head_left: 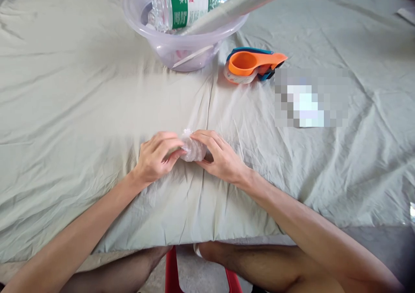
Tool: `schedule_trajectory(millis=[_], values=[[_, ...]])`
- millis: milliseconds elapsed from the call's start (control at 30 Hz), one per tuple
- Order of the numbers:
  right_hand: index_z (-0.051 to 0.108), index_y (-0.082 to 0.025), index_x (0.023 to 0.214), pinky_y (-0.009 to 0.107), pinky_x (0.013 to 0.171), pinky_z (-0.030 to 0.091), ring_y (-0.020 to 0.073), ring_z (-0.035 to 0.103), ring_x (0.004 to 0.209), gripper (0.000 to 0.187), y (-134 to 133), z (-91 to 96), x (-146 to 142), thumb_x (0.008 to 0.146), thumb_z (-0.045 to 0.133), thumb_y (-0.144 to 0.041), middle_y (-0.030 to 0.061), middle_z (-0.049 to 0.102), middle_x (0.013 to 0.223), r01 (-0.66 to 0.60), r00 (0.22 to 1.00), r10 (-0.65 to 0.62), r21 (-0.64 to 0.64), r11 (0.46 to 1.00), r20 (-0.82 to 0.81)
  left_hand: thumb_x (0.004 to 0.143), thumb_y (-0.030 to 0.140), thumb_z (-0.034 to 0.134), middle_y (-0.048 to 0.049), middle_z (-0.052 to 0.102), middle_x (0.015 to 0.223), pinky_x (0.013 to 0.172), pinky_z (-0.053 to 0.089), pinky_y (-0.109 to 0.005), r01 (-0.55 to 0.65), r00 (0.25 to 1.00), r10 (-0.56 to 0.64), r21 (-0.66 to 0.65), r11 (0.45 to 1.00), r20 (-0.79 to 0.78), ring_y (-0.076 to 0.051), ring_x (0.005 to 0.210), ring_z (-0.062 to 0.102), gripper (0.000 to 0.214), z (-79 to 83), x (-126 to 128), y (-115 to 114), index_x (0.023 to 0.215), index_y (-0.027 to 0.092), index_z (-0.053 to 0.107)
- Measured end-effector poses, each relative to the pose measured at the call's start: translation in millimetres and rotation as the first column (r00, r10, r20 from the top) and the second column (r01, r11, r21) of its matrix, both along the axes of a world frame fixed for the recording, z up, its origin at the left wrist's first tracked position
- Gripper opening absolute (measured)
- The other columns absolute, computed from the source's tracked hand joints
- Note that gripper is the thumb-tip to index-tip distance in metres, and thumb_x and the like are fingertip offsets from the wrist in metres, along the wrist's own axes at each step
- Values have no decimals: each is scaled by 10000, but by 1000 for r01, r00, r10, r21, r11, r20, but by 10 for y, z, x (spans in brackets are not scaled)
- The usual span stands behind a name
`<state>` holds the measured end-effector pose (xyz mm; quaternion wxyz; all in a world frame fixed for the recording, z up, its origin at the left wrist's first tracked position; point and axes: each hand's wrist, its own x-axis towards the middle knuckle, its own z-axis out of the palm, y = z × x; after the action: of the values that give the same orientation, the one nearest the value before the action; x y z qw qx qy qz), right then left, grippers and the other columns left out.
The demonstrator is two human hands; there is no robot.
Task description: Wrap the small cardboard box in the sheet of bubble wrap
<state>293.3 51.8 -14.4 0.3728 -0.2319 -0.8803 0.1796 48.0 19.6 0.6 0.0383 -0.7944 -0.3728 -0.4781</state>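
Observation:
My left hand (156,155) and my right hand (218,156) meet at the near middle of the table. Both pinch a small object wrapped in clear plastic film (192,148), which rests on the pale green cloth (81,111). The fingers of each hand curl around its sides. What lies inside the wrapping cannot be made out.
A clear plastic basin (168,46) at the far middle holds a water bottle with a green label (181,5) and a roll of clear film (240,3). An orange and blue tape dispenser (253,64) lies right of it. A blurred patch (311,97) lies further right. A red stool (171,271) shows below.

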Motion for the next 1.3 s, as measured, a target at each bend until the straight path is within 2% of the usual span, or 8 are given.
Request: schedule_trajectory(millis=[167,300,367,467,633,833,1000,1300], values=[[436,-246,1642,558,1064,719,339,757,1363,705,-12,-4,-17,1008,634,-12,173,740,1472,0,1000,0,72,997,10,1042,30,768,-24,821,990,760,630,-267,34,994,-17,161,986,-105,-150,848,783,217,17,16,-21,1171,204,760],[445,-213,1606,502,1031,731,324,767,1303,661,-7,-6,-48,1008,590,29,178,745,1405,16,1000,-13,176,984,-17,1110,103,695,-31,807,1000,797,647,-283,83,993,-70,144,986,-97,-161,870,780,120,8,16,-11,1152,207,739],[447,-238,1589,480,1026,730,309,770,1295,612,-6,-11,-63,1043,562,14,165,740,1397,25,1000,-23,195,980,-16,1123,222,729,-61,818,1111,868,664,-307,94,995,-90,84,992,-47,-191,1001,806,60,-4,5,1,1183,223,722],[457,-269,1547,459,1014,730,292,772,1294,523,-14,-16,-72,1092,549,-31,154,727,1404,15,1000,-18,196,980,15,1127,420,734,-157,779,1414,1007,683,-408,108,994,-106,-131,985,25,-289,1281,790,436,-15,-22,7,1501,227,623],[451,-228,1542,519,999,721,344,746,1322,564,-37,56,-34,1017,619,-111,194,697,1430,-53,998,50,147,988,24,1195,453,599,-111,829,1310,820,689,-306,200,975,-220,-399,895,-5,-208,977,855,537,-29,-62,-21,1673,254,455],[600,-208,1356,476,910,707,308,768,1172,453,-17,174,54,914,564,-111,137,743,1207,-122,985,141,170,978,-104,1186,386,641,-208,768,1424,968,748,-393,234,961,-257,-193,953,-102,-269,1256,835,394,-18,-29,-31,1523,224,517],[702,-232,1157,400,758,688,245,755,923,376,-12,147,67,877,510,-71,85,757,1050,-87,963,140,229,970,-229,1135,264,719,-226,753,1424,962,766,-372,186,946,-181,-8,982,-269,-259,1212,844,200,43,-6,-61,1304,194,640],[767,-201,1181,349,732,687,214,801,880,472,-15,80,30,880,498,42,93,855,1063,37,955,49,279,960,-294,1055,108,740,-205,827,1358,981,755,-310,159,939,-139,37,987,-315,-253,1182,876,263,98,-3,-62,1314,138,703]])
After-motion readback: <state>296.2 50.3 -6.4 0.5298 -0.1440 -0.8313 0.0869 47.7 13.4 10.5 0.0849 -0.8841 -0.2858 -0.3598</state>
